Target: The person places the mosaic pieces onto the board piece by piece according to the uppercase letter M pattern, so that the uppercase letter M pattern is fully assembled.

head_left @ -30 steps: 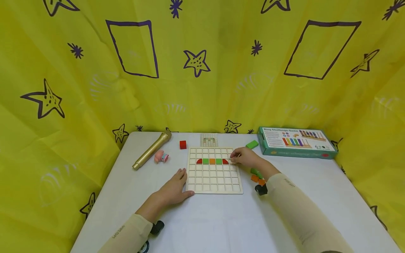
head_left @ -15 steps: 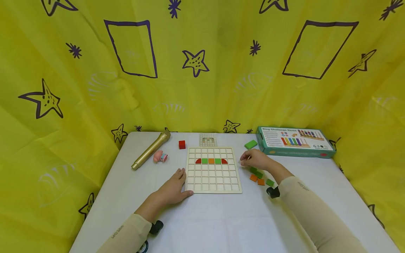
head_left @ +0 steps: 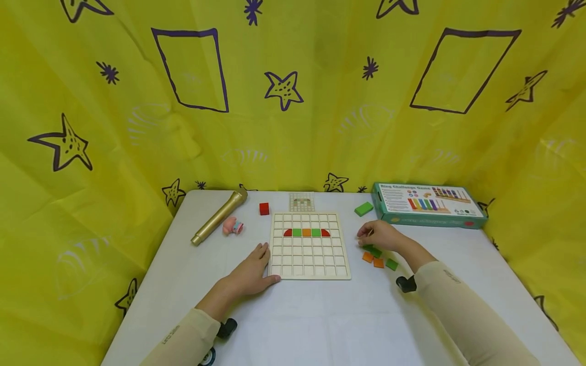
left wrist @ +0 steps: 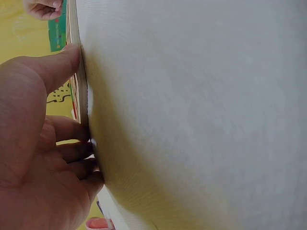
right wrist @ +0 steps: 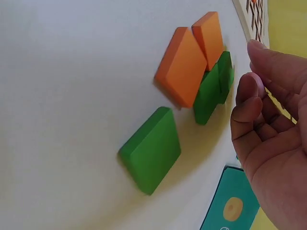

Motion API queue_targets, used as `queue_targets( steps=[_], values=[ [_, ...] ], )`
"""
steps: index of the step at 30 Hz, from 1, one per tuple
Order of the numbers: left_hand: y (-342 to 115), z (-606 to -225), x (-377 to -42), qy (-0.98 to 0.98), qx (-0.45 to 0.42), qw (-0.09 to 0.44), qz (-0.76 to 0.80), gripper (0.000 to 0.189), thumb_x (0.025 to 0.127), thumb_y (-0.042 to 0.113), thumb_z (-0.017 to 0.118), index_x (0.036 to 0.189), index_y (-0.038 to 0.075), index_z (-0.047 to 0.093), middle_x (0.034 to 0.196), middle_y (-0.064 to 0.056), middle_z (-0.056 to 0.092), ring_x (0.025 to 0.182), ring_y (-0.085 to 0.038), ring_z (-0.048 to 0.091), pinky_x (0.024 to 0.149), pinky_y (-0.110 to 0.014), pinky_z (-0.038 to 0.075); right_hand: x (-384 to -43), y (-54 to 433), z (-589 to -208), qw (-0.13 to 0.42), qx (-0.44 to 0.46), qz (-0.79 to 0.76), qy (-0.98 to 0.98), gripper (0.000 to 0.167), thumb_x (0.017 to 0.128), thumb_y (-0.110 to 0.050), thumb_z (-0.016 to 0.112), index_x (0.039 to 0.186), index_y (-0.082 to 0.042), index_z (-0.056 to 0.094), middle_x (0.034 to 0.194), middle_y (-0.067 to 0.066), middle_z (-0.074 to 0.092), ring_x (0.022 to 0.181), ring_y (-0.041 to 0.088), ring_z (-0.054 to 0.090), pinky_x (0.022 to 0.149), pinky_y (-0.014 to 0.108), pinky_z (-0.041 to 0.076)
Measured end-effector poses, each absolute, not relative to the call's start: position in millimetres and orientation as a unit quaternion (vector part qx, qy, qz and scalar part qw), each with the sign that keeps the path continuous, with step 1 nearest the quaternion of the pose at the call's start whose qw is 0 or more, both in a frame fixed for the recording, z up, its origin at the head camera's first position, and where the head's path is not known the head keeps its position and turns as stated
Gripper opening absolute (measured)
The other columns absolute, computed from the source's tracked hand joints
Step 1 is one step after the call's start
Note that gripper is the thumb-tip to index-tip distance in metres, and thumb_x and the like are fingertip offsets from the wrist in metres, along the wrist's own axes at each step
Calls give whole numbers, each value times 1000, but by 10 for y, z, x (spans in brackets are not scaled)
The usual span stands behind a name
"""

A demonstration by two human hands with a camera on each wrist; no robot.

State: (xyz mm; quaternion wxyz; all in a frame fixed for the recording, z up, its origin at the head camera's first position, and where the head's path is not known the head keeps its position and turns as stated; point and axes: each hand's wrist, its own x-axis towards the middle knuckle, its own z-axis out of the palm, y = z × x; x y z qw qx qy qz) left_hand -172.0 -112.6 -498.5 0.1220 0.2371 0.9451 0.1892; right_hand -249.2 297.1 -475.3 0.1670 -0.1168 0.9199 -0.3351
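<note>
Right hand (head_left: 382,235): fingers loosely curled, holding nothing, hovering over the loose tiles (head_left: 378,256), which lie on the table just beneath its fingertips. It has withdrawn from the grid board (head_left: 309,245). Left hand (head_left: 251,273): flat, fingers straight, pressed against the board's near-left edge, unchanged.

On the lid of the teal game box (head_left: 429,205) at the table's far right you can read the title "Ring Challenge Game" in the head view; the smaller print and icons beneath it are too small for you to read. On the left sleeve (head_left: 176,338), near the cuff, you can see a short line of dark lettering, too blurred to read. A similar small mark sits on the right sleeve (head_left: 450,276), equally unreadable. The 2 wrist views show no readable text.
</note>
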Motion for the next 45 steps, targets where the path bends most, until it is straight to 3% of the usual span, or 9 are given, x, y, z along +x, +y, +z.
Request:
queue_targets(
  steps=[16, 37, 45],
  values=[
    [-1098, -4984, -1725, 947, 230, 128, 182, 88, 95, 46, 67, 152, -11, 30, 163, -22, 22, 151, -37, 17, 119, -46, 25, -2420, 3110, -4746, 203, -90, -325, 919, 26, 87, -15, 80, 107, -1, 70, 95, 6, 65, 87, 22, 56, 81, 34, 50],
    [-1125, -4960, -1706, 947, 228, 125, 187, 87, 95, 44, 68, 151, -12, 31, 162, -24, 23, 151, -38, 18, 119, -46, 25, -2437, 3070, -4795, 201, -107, -329, 916, 20, 87, -9, 79, 103, -2, 68, 92, 5, 64, 84, 22, 56, 79, 34, 51],
    [-1140, -5000, -1723, 947, 227, 124, 192, 88, 95, 46, 67, 152, -11, 31, 163, -23, 22, 151, -37, 17, 119, -46, 25, -2497, 3079, -4801, 200, -119, -354, 906, 11, 91, -6, 73, 100, -3, 70, 89, 4, 64, 81, 21, 56, 75, 34, 50]
  ],
)
